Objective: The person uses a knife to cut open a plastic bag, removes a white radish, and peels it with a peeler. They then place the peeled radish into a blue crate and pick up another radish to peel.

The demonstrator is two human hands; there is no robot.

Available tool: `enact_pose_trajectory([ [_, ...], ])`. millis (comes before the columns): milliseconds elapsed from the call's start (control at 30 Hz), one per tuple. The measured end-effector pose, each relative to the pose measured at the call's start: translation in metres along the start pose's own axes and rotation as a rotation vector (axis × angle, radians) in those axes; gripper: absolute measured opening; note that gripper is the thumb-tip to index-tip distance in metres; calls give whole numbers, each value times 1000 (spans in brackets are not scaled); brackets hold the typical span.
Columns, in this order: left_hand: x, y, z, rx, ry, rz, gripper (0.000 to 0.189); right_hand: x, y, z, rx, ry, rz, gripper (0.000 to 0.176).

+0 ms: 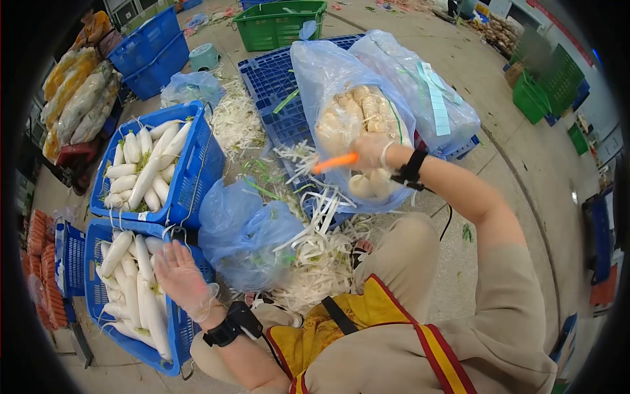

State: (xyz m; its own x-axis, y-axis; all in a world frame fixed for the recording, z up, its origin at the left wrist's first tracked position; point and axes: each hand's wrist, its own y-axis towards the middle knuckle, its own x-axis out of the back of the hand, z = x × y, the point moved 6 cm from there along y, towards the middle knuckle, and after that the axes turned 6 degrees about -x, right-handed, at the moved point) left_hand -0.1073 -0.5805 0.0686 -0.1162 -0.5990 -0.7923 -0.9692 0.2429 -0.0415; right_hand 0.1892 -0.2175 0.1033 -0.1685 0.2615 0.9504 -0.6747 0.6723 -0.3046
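My left hand (182, 277), in a clear glove, has its fingers spread beside the near blue crate (172, 331) of peeled white radishes (134, 289). My right hand (373, 150), also gloved, is wrapped round an orange-handled tool (336, 162). It is over an open blue plastic bag (328, 65) of unpeeled pale radishes (367, 108), lying on a blue pallet (272, 88). Behind the near crate is a second blue crate (205, 164) of white radishes (154, 161). Long white peelings (321, 262) lie heaped between my legs and the pallet.
A crumpled blue bag (246, 230) lies between the crates and the peelings. Another full bag (426, 98) is on the pallet's right. Beyond stand a green crate (279, 29) and stacked blue crates (151, 56). A person (98, 29) is at the upper left, near bagged produce (82, 98).
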Motion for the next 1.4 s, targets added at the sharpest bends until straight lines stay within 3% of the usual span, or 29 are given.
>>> enact_pose_trajectory([
  [67, -5, -8, 17, 64, 12, 167, 43, -31, -4, 8, 42, -62, 166, 26],
  [100, -15, -11, 23, 5, 138, 300, 30, -47, -7, -2, 221, -67, -20, 27],
  [133, -24, -19, 27, 22, 115, 231, 19, -63, -14, -12, 388, -100, -223, 29],
  [167, -28, -21, 31, 49, 145, 222, 18, -66, -11, -12, 260, -189, -39, 29],
  [200, -27, -23, 41, 83, 132, 177, 17, -86, 10, -28, 64, -89, 8, 26],
  [367, -34, -64, 104, 357, 169, 261, 29, -20, -13, -10, -96, 22, -28, 26],
  [467, -22, -112, 159, 675, 275, 376, 39, 52, -60, 18, -106, 145, -135, 28],
  [500, -19, -130, 175, 808, 278, 444, 46, 77, -78, 32, -73, 323, -99, 29],
  [567, -37, -175, 190, 1306, 135, 385, 63, 105, -108, 63, 93, 560, -89, 25],
  [600, -46, -179, 188, 1285, 148, 397, 63, 110, -120, 79, 224, 617, -121, 20],
  [667, -82, -186, 175, 1315, -508, 453, 74, 92, -137, 110, 514, 564, -110, 20],
  [733, -83, -150, 162, 992, -605, 453, 69, 80, -166, 146, 694, 412, -51, 20],
  [800, -77, -120, 134, 952, -451, 463, 61, 37, -165, 166, 714, 448, 125, 20],
  [833, -81, -119, 114, 845, -268, 187, 56, 28, -164, 173, 724, 448, 119, 20],
  [900, -85, -110, 94, 779, -272, 279, 54, 10, -164, 189, 739, 463, 302, 21],
  [933, -91, -107, 82, 722, -283, 367, 53, 10, -166, 195, 748, 460, 303, 21],
  [1000, -86, -105, 70, 691, -181, 297, 51, 14, -175, 208, 847, 427, 265, 24],
  [1133, -77, -97, 64, 714, -160, 308, 51, 46, -182, 214, 846, 256, 143, 25],
  [1233, -65, -94, 70, 757, -155, 253, 51, 69, -153, 204, 815, 694, -73, 17],
  [1267, -62, -96, 74, 807, -140, 224, 51, 64, -142, 204, 831, 685, -62, 17],
  [1333, -71, -103, 66, 790, -191, 220, 52, 47, -110, 191, 488, 1180, 271, 21],
  [1400, -69, -107, 70, 818, -74, 178, 52, 46, -106, 194, 451, 1258, 336, 22],
])
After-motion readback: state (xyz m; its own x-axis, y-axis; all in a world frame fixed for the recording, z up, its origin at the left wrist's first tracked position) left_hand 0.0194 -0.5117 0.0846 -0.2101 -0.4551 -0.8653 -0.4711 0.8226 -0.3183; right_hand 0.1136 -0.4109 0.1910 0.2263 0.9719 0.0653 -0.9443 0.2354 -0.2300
